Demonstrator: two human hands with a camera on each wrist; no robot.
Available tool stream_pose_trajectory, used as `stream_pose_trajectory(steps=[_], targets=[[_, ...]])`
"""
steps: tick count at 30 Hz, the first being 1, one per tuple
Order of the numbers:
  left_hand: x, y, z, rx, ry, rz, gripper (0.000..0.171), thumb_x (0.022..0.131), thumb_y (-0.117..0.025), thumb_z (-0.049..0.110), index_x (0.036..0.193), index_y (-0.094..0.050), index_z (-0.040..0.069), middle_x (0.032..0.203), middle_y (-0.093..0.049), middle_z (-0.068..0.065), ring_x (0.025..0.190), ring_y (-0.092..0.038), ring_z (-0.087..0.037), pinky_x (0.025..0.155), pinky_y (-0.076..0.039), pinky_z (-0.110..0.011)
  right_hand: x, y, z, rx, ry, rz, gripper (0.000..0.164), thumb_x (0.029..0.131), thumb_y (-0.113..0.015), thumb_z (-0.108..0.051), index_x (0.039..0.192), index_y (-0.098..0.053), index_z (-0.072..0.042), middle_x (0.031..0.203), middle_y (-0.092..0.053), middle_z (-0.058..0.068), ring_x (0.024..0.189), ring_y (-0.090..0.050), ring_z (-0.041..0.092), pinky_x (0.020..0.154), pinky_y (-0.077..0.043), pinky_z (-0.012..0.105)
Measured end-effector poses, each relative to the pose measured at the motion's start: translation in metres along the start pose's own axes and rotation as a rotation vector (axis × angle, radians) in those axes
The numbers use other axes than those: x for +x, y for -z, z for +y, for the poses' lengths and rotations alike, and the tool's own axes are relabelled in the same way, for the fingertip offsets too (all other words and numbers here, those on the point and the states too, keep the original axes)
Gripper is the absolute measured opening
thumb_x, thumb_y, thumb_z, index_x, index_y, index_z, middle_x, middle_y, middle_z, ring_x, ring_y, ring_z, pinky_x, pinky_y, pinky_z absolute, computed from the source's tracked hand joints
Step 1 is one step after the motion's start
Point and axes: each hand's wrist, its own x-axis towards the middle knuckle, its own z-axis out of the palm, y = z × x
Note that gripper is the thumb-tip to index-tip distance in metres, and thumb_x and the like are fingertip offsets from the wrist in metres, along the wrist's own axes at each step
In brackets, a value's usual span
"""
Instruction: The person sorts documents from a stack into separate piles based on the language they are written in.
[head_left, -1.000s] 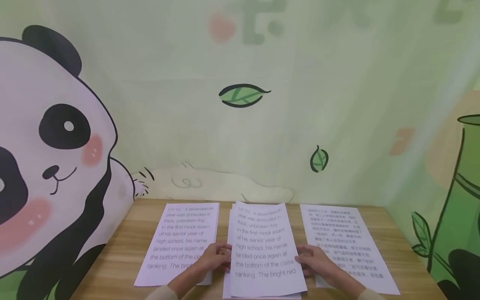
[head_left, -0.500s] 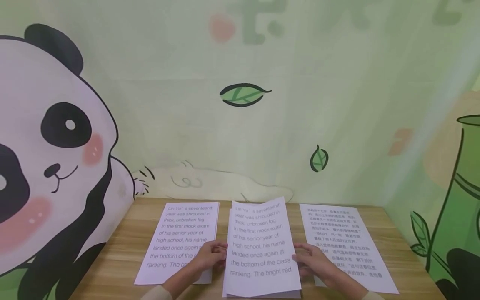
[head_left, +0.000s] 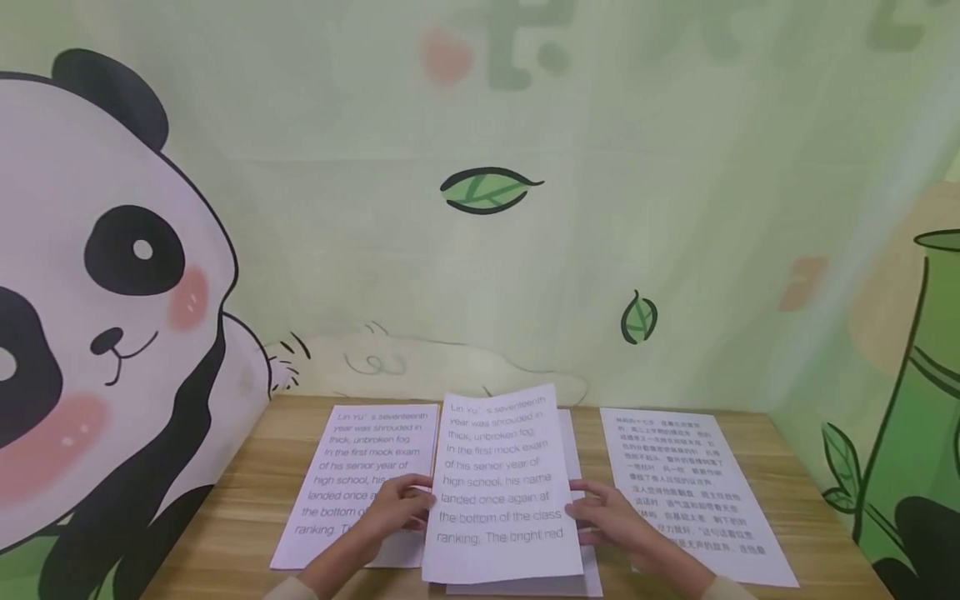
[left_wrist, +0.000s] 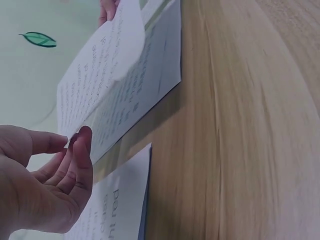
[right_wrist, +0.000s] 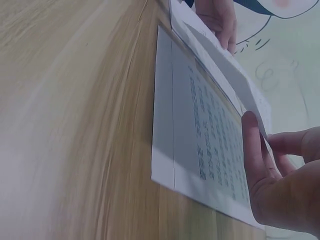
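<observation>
A printed sheet of paper (head_left: 495, 487) with large English text is lifted and slightly bowed. My left hand (head_left: 393, 512) pinches its left edge between thumb and fingers. On the opposite edge, my right hand (head_left: 611, 521) pinches it the same way. Below, another sheet (left_wrist: 137, 100) with smaller print lies on the table, mostly covered in the head view. The left stack (head_left: 367, 450), with the same large English text, is partly hidden by the raised sheet and my left hand.
A sheet with Chinese text (head_left: 678, 467) lies to the right, partly behind my right hand. Everything rests on a wooden table (head_left: 232, 517). A green backdrop (head_left: 360, 225) with a printed panda and leaves stands at the table's far edge.
Both hands have lifted the top English sheet off the middle papers and moved it left. It now overlaps the left stack in view, and the sheet beneath shows along the right side.
</observation>
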Motion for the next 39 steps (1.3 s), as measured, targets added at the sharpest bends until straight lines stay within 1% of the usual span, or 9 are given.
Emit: stream_pose_trajectory(steps=[3,7,13,18,23,26,32,36,39], targets=[[0.001,0.007,0.001,0.002,0.027,0.034,0.043,0.091,-0.066,0.009,0.131,-0.059,-0.006,0.098,-0.076,-0.010,0.080,-0.072,-0.018,0.072,-0.061,-0.033,0.004,-0.004,-0.001,0.022,0.003,-0.022,0.068,0.097,-0.065,-0.020,0.152,-0.035,0.005,0.115,-0.074,0.012,0.104,-0.073,0.028,0.086,-0.062,0.041],[0.005,0.017,-0.001,0.009,0.085,0.075,0.043,0.091,-0.066,0.009,0.132,-0.060,-0.002,0.099,-0.075,-0.009,0.083,-0.071,-0.018,0.073,-0.060,-0.032,0.011,-0.013,-0.001,0.061,0.006,-0.027,0.068,0.096,-0.067,-0.020,0.152,-0.036,0.003,0.111,-0.076,0.008,0.099,-0.074,0.022,0.085,-0.062,0.039],[0.006,0.033,-0.006,0.002,0.085,0.133,0.042,0.092,-0.066,0.009,0.133,-0.061,-0.002,0.103,-0.073,-0.012,0.083,-0.071,-0.019,0.074,-0.061,-0.035,0.022,-0.030,0.003,0.119,0.060,-0.011,0.062,0.095,-0.067,-0.014,0.149,-0.041,0.002,0.102,-0.076,0.004,0.088,-0.073,0.015,0.082,-0.063,0.037],[0.003,0.048,-0.007,-0.007,0.096,0.150,0.044,0.095,-0.064,0.011,0.137,-0.058,-0.003,0.107,-0.073,-0.013,0.087,-0.071,-0.018,0.078,-0.060,-0.036,0.029,-0.047,0.002,0.151,0.084,-0.037,0.059,0.096,-0.064,-0.010,0.149,-0.042,0.003,0.105,-0.075,0.008,0.090,-0.073,0.017,0.083,-0.063,0.037],[0.000,0.070,-0.015,-0.006,0.101,0.187,0.046,0.097,-0.063,0.013,0.139,-0.056,-0.004,0.111,-0.072,-0.015,0.087,-0.069,-0.016,0.078,-0.060,-0.033,0.040,-0.069,-0.002,0.180,0.105,-0.053,0.058,0.095,-0.065,-0.008,0.148,-0.044,0.004,0.102,-0.075,0.006,0.087,-0.073,0.016,0.082,-0.064,0.037],[-0.003,0.085,-0.021,-0.022,0.104,0.207,0.047,0.097,-0.063,0.014,0.139,-0.055,-0.005,0.108,-0.073,-0.011,0.087,-0.068,-0.015,0.077,-0.059,-0.031,0.049,-0.085,-0.005,0.185,0.117,-0.067,0.057,0.095,-0.065,-0.007,0.147,-0.045,0.004,0.102,-0.074,0.007,0.086,-0.073,0.015,0.081,-0.064,0.037],[-0.004,0.110,-0.029,-0.058,0.109,0.206,0.048,0.098,-0.063,0.012,0.140,-0.053,-0.007,0.095,-0.071,0.000,0.084,-0.065,-0.014,0.075,-0.056,-0.029,0.060,-0.109,-0.017,0.182,0.118,-0.054,0.052,0.094,-0.065,-0.005,0.143,-0.050,0.004,0.103,-0.075,0.011,0.084,-0.074,0.016,0.079,-0.064,0.038],[-0.003,0.124,-0.030,-0.040,0.117,0.193,0.051,0.097,-0.063,0.011,0.142,-0.049,-0.008,0.097,-0.071,-0.001,0.084,-0.064,-0.015,0.075,-0.056,-0.029,0.066,-0.122,-0.024,0.176,0.138,-0.036,0.050,0.093,-0.065,-0.004,0.140,-0.053,0.005,0.103,-0.074,0.014,0.082,-0.073,0.016,0.077,-0.065,0.037],[-0.002,0.134,-0.033,-0.027,0.132,0.192,0.054,0.097,-0.062,0.012,0.145,-0.047,-0.008,0.102,-0.071,-0.004,0.086,-0.064,-0.015,0.076,-0.055,-0.029,0.071,-0.131,-0.026,0.181,0.146,-0.044,0.049,0.093,-0.065,-0.003,0.139,-0.053,0.005,0.104,-0.074,0.015,0.081,-0.073,0.016,0.077,-0.065,0.037]])
